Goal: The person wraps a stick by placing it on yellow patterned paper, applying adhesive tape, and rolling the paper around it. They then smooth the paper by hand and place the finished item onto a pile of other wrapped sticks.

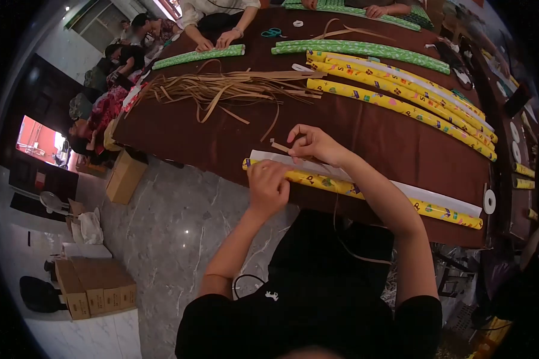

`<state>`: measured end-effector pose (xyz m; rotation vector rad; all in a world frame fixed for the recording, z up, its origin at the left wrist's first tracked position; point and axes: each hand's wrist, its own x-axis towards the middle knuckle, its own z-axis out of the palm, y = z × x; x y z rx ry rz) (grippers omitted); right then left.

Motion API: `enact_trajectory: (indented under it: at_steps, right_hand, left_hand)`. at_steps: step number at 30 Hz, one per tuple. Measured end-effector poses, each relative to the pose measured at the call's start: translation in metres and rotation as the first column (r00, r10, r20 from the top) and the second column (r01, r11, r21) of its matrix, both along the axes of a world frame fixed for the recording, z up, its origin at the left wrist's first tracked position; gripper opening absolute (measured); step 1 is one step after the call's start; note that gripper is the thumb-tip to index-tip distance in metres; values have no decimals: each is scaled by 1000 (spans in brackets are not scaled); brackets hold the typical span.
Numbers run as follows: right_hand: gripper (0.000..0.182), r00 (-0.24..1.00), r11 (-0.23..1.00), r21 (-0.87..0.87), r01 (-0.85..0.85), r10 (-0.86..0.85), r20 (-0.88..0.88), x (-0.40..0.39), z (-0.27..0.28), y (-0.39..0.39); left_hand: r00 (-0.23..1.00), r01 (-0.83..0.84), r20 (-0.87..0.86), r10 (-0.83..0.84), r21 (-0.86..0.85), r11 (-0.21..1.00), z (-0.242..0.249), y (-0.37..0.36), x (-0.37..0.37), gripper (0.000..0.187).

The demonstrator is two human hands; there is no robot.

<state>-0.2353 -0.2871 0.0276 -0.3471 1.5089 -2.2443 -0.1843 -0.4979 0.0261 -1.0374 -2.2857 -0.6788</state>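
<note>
A yellow patterned roll of wrapping paper [443, 212] lies along the near table edge, its white inner side [440, 198] showing as a loose flap on the far side. My left hand [268, 186] is closed over the roll near its left end. Just beyond it, my right hand [317, 146] pinches a thin brown strip [279, 146] above the white flap. The strip's free end has a small pale tip. A brown strip [365, 258] also hangs below the table edge across my lap; whether it is the same one is hidden.
A pile of brown strips [191, 90] lies ahead, beside several yellow rolls [395, 90]. Green rolls [365, 51] and teal scissors [272, 32] are farther back. A tape roll [489, 201] sits at right. Across the table, a co-worker's hands [218, 40] touch a green roll [200, 55].
</note>
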Motion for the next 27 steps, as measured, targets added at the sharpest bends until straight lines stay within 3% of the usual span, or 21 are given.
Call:
enact_trajectory:
  at_steps: [1, 2, 3, 5, 7, 9, 15, 17, 22, 24, 27]
  right_hand:
    - [21, 998, 998, 60, -28, 32, -54, 3, 0, -3]
    - [23, 992, 991, 124, -52, 65, -107, 6, 0, -6]
    - [23, 992, 992, 114, -56, 68, -107, 8, 2, -9]
    - [25, 975, 947, 299, -113, 164, -152, 12, 6, -13]
    - [27, 978, 948, 290, -128, 169, -122, 16, 11, -16]
    - [28, 981, 947, 287, -142, 174, -87, 17, 11, -15]
    - [31, 977, 931, 346, -114, 169, -132, 11, 6, -9]
    - [27, 977, 932, 337, -137, 183, -112, 10, 4, -9]
    - [17, 984, 889, 458, -27, 105, -146, 8, -3, -10]
    - [16, 991, 874, 485, -2, 68, -119, 8, -7, -11]
    - [19, 966, 790, 597, 136, 27, -256, 6, -14, -13]
  left_hand:
    - [1000, -4, 3, 4, -14, 1000, 5, -1, -2, 31]
    - [955, -154, 281, 99, 184, 971, 11, 1, -4, 29]
    - [828, -346, 548, 124, 325, 880, 14, 0, -7, 28]
    - [794, -355, 599, 102, 321, 878, 7, -7, -13, 31]
    - [704, -279, 709, -45, 334, 900, 2, -11, -14, 31]
    - [677, -298, 733, -65, 354, 887, -2, -14, -13, 28]
    - [766, -383, 642, -10, 469, 796, -9, -46, -52, 22]
    - [713, -422, 701, -12, 442, 792, -11, -53, -65, 22]
    - [748, -365, 661, 52, 344, 865, -17, -67, -93, 20]
    - [674, -355, 738, 26, 294, 888, -19, -71, -98, 18]
    - [696, -338, 713, 88, 217, 916, -29, -75, -106, 17]
